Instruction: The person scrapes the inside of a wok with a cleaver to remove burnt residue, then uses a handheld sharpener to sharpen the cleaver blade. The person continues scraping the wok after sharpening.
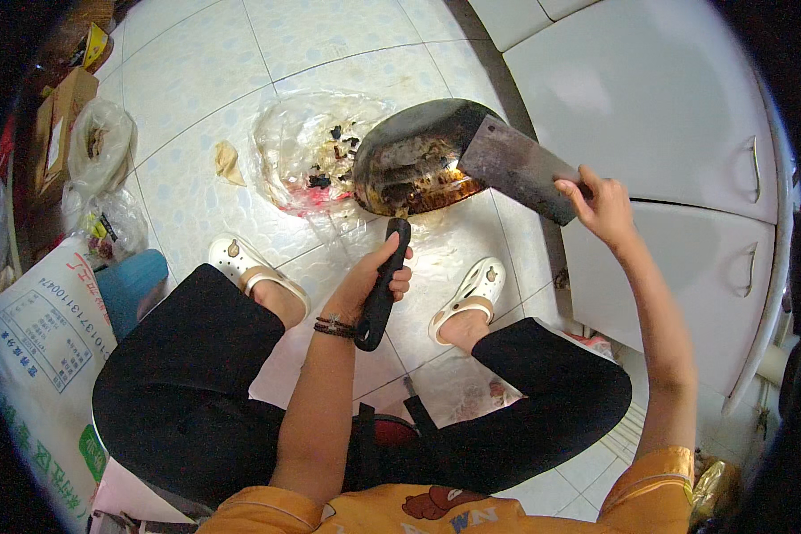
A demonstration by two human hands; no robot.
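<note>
My left hand (pixel 377 274) grips the black handle (pixel 380 294) of a wok (pixel 414 153), which is tilted over the floor. Its surface is dark and scorched, with brown, shiny burnt patches towards the lower edge. In my right hand (pixel 604 207) is a broad rectangular metal blade (pixel 517 167), apparently a cleaver, with a hole near its far corner. The blade overlaps the wok's right side; whether it touches there I cannot tell. Clear plastic sheeting (pixel 280 153) lies beside and partly under the wok, bearing black flakes (pixel 320 181) and a red-stained area.
A crumpled tan scrap (pixel 227 163) lies on the tiled floor. White cabinet doors (pixel 667 133) stand at right. Along the left are a cardboard box (pixel 60 133), plastic bags (pixel 100 150), a blue container (pixel 130 287) and a printed white sack (pixel 53 347). My white clogs (pixel 470 294) flank the wok handle.
</note>
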